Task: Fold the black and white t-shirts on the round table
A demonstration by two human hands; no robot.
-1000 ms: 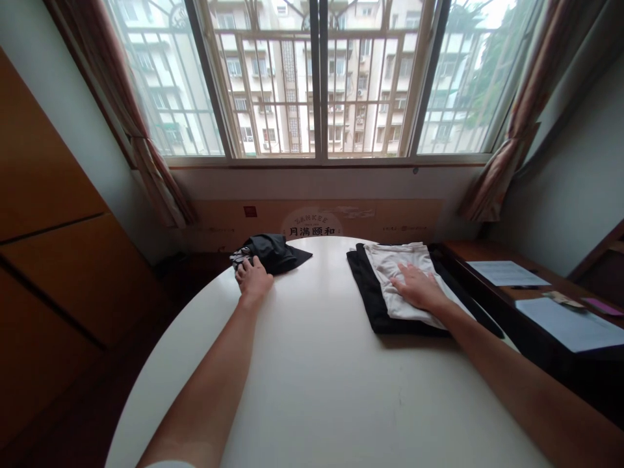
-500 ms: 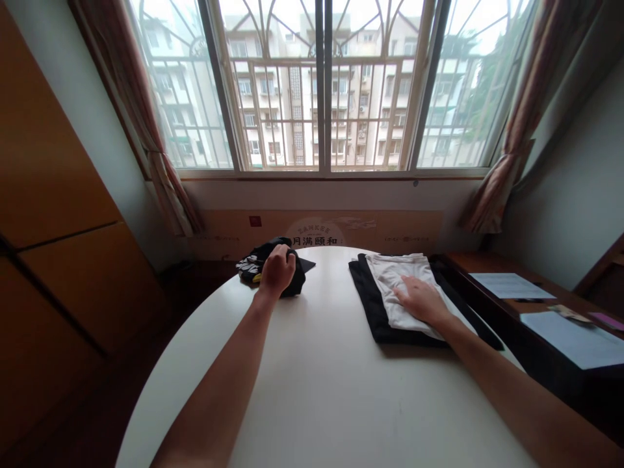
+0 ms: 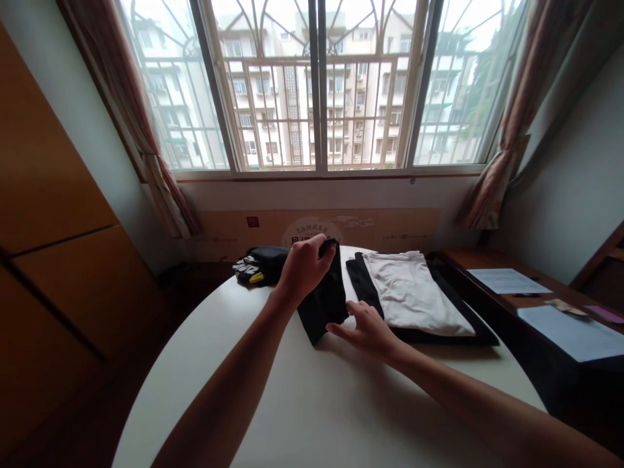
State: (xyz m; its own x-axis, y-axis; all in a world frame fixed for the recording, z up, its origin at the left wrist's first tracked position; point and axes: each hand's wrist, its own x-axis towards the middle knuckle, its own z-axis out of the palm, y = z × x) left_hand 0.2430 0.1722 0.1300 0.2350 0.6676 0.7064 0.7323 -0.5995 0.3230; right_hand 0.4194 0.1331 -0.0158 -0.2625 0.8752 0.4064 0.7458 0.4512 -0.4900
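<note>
My left hand (image 3: 308,265) is closed around the top of a black garment (image 3: 325,302), which hangs down toward the table. Just right of the garment's lower edge is my right hand (image 3: 363,330), thumb and fingers apart; whether its fingertips touch the cloth I cannot tell. Behind my left hand lies a bundle of dark clothing (image 3: 260,263) with a white pattern and a yellow patch, partly hidden. A folded white garment (image 3: 414,292) rests flat on a folded black garment (image 3: 441,336) to the right.
The round white table (image 3: 292,403) fills the foreground. To its right stands a brown wooden desk (image 3: 458,260) with papers (image 3: 509,281) on it. Beyond the table are a printed cardboard panel (image 3: 390,227) and a barred window. An orange-brown cabinet (image 3: 58,279) is at left.
My left hand has lifted a black garment off the dark bundle and moved right. My right hand has left the white garment and come leftward, beside the black one.
</note>
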